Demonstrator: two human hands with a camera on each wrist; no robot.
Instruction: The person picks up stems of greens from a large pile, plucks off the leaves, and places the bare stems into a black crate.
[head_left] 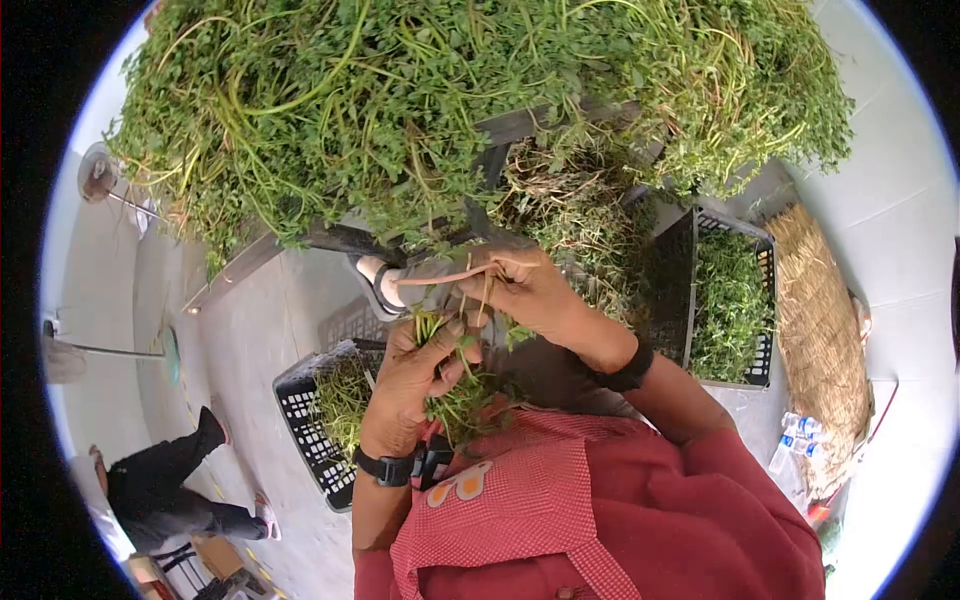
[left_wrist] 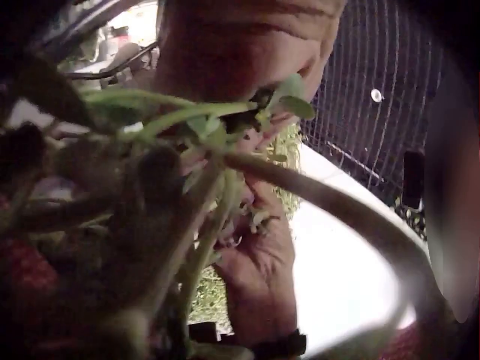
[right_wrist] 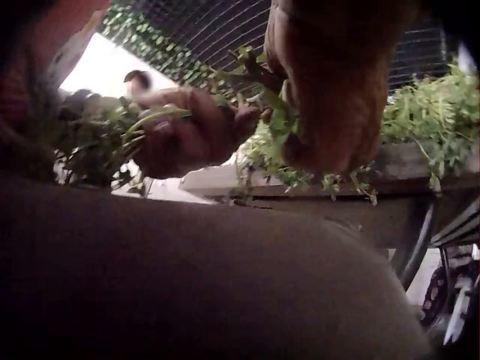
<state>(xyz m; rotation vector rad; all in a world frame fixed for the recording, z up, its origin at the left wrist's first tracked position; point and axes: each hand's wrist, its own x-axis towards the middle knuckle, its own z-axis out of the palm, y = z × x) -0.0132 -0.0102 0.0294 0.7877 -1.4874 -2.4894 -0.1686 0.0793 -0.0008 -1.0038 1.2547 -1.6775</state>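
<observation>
My left hand [head_left: 405,375] grips a bunch of leafy green stems [head_left: 465,408], whose leaves hang over the red checked apron [head_left: 510,490]. Just above it, my right hand [head_left: 530,295] pinches a long reddish-brown stem [head_left: 440,277] that reaches out to the left. The two hands are close together, fingertips almost meeting around the stems. From the left wrist, the right hand [left_wrist: 259,270] shows behind a thick stem [left_wrist: 322,199]. In the right wrist view the left hand [right_wrist: 195,139] holds the bunch beside the right hand [right_wrist: 334,97].
A large heap of green plants [head_left: 400,110] covers the raised table ahead. Beneath lies a pile of wilted stems [head_left: 580,215]. Black crates stand at left [head_left: 335,485] and right [head_left: 697,300], holding greens. A straw roll [head_left: 820,350] and water bottles [head_left: 800,435] lie far right. Another person's legs [head_left: 165,490] show at left.
</observation>
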